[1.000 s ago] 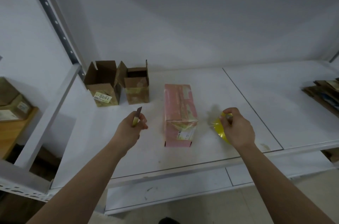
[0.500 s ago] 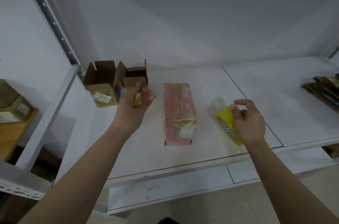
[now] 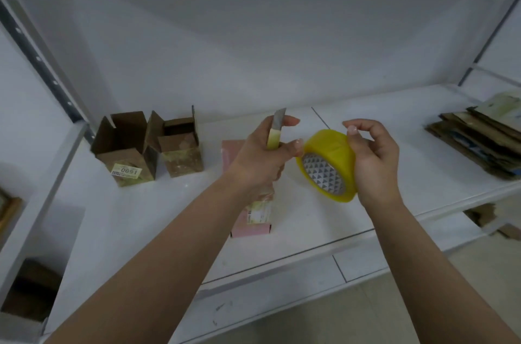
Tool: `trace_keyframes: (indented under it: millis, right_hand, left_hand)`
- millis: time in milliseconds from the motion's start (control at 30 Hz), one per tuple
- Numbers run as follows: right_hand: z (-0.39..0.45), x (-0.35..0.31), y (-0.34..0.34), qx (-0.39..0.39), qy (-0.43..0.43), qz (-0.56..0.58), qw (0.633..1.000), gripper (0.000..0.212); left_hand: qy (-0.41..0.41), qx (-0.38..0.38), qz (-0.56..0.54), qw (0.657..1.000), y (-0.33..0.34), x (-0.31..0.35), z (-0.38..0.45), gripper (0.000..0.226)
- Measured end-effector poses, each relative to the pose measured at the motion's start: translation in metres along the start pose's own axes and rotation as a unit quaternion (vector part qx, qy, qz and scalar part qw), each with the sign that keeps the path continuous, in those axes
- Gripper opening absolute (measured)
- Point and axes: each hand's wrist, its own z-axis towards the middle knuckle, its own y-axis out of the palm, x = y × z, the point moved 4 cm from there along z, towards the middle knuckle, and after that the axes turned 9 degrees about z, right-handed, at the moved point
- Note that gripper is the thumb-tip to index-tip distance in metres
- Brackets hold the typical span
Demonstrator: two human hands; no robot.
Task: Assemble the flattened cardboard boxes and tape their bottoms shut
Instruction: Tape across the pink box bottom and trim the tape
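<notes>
We see two hands, a left hand [image 3: 262, 159] and a right hand [image 3: 375, 163]. We count one yellow roll of tape [image 3: 328, 164] and one little knife [image 3: 275, 129]. There are two open brown boxes [image 3: 127, 152] [image 3: 181, 150] and one pink box [image 3: 253, 216]. We see one pile of flat cardboard [image 3: 479, 140] on one white shelf [image 3: 146, 219].

The left hand [image 3: 262, 157] and its forearm are covering most of the pink box [image 3: 253, 219]; beyond the right hand [image 3: 375, 157], the flattened cardboard stack [image 3: 479, 143] is running off the frame edge.

Pink box [image 3: 255, 219] flat on the shelf — yellow tape roll [image 3: 328, 164] aloft, flattened cardboard [image 3: 479, 140] stacked far right
</notes>
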Motion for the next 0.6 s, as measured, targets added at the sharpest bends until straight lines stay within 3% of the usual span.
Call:
trace_keyframes:
  millis: [100,233,467,600]
  right_hand:
    - [0.001,-0.001,-0.006,-0.020,0.000,0.014,1.000,0.008]
    - [0.002,-0.006,-0.007,-0.070,0.003,0.028,0.997,0.012]
    - [0.003,-0.022,-0.002,-0.139,-0.013,0.027,0.990,0.009]
    - [0.004,-0.023,-0.002,-0.158,-0.014,0.031,0.987,0.010]
  left_hand:
    - [-0.042,-0.004,-0.029,0.999,0.000,-0.003,0.006,0.025]
    - [-0.078,-0.023,0.016,0.997,-0.005,-0.004,0.015,0.025]
    - [-0.158,-0.159,0.055,0.973,-0.006,-0.007,0.019,0.009]
    - [-0.164,-0.180,0.093,0.965,-0.011,-0.009,0.021,0.015]
